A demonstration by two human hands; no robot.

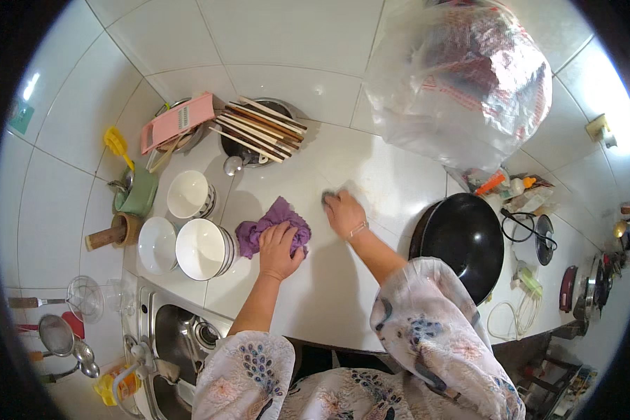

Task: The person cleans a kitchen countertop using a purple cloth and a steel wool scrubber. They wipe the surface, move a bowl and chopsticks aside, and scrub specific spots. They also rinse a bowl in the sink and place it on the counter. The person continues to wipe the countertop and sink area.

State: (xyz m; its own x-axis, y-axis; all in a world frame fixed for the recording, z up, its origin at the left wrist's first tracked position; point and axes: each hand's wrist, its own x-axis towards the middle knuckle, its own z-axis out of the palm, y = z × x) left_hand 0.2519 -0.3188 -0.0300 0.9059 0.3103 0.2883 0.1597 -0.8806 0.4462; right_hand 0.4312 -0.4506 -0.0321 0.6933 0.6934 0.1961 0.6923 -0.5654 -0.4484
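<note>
My left hand (280,249) presses down on a crumpled purple cloth (273,227) on the white countertop (315,294). Farther right, my right hand (345,214) is closed around a small dark grey scouring pad (327,198), which touches the counter; most of the pad is hidden under the fingers. Stacked white bowls (201,249) stand just left of the cloth, with a patterned stack (188,194) behind them and another white bowl (157,245) beside them. A black wok (462,247) rests tilted to the right of my right forearm.
Chopsticks (262,131) lie across a dark pot against the tiled wall, near a pink grater (178,122). A large plastic bag (457,89) hangs at the upper right. The sink (176,336) is at the lower left. Cables and a glass lid (544,239) lie beyond the wok.
</note>
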